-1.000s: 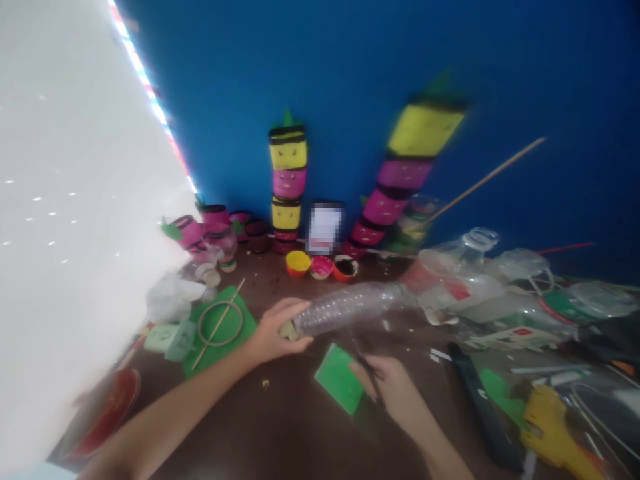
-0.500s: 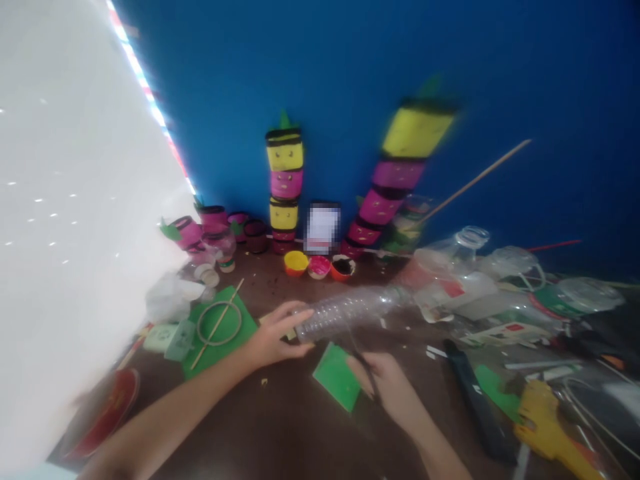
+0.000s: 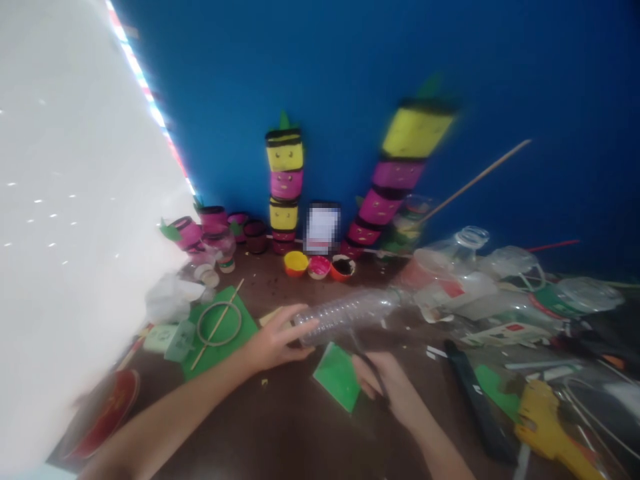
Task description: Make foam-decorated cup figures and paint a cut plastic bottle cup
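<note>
A clear ribbed plastic bottle (image 3: 345, 312) lies on its side above the dark table, its neck toward the right. My left hand (image 3: 283, 339) is closed around its left end, fingers over the top and thumb below. Dark-handled scissors (image 3: 373, 370) are gripped in my right hand (image 3: 393, 383); their blades point up at the lower side of the bottle. Whether the blades have entered the plastic I cannot tell. Just under the bottle, beside my right fingers, lies a green square piece (image 3: 337, 379).
Yellow, pink and black paint cups (image 3: 296, 263) stand behind the bottle. Painted stacked containers (image 3: 285, 180) lean on the blue wall. Several clear bottles (image 3: 470, 250), a black case (image 3: 477, 400) and a yellow glue gun (image 3: 545, 427) crowd the right. A grey ring (image 3: 219, 343) rests on green sheet at left.
The scissor handles and my right hand have shifted slightly to the right, with the handles spread a little differently. My left hand and the bottle have barely moved.
</note>
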`<state>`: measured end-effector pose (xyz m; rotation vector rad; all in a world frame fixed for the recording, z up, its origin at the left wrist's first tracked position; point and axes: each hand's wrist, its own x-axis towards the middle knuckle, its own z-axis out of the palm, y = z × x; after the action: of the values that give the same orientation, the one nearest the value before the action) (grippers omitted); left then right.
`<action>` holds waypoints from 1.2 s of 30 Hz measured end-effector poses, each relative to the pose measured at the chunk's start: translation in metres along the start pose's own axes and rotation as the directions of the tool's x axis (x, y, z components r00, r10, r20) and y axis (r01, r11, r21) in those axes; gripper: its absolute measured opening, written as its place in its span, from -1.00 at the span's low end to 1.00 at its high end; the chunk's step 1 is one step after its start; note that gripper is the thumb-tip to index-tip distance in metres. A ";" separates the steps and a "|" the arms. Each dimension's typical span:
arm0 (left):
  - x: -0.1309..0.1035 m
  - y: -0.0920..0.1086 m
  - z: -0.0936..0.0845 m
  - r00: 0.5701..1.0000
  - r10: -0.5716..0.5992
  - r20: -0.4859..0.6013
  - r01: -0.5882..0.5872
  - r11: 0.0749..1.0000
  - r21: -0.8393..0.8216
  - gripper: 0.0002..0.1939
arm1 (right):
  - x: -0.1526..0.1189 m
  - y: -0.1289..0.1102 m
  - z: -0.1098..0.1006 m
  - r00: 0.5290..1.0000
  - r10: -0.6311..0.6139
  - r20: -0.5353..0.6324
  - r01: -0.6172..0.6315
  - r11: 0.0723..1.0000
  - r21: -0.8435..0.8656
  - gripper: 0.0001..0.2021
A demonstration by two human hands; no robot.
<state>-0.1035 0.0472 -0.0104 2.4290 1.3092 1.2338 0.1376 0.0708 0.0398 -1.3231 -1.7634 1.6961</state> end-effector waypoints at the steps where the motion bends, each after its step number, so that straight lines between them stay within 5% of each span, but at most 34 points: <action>1: 0.000 0.000 0.000 1.000 -0.003 -0.009 0.003 1.000 0.006 -0.41 | 0.000 -0.002 0.000 1.000 0.002 -0.004 -0.002 1.000 0.012 -0.43; 12: 0.002 -0.004 0.001 0.998 0.040 -0.045 -0.038 0.998 0.045 -0.45 | 0.000 0.001 -0.012 0.998 0.054 0.036 -0.052 0.996 -0.067 -0.41; 18: 0.001 0.001 -0.004 0.990 0.119 0.081 -0.127 0.986 0.110 -0.48 | -0.002 -0.001 -0.008 0.999 0.037 0.038 -0.035 0.998 -0.061 -0.41; 24: -0.002 -0.002 -0.006 0.989 0.108 0.105 -0.121 0.985 0.124 -0.48 | 0.003 0.015 -0.009 0.998 0.025 0.049 -0.024 0.999 -0.022 -0.43; 30: -0.002 -0.006 -0.005 0.986 0.100 0.131 -0.114 0.988 0.105 -0.48 | 0.002 0.006 -0.014 0.996 0.059 0.059 -0.056 0.997 -0.055 -0.39; 36: 0.003 -0.005 -0.001 1.000 0.026 0.006 -0.026 0.999 -0.047 -0.39 | 0.001 -0.003 -0.008 0.999 0.039 -0.010 -0.039 0.999 -0.015 -0.43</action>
<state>-0.1065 0.0521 -0.0098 2.4231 1.2359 1.2467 0.1423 0.0765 0.0438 -1.3788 -1.7598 1.6966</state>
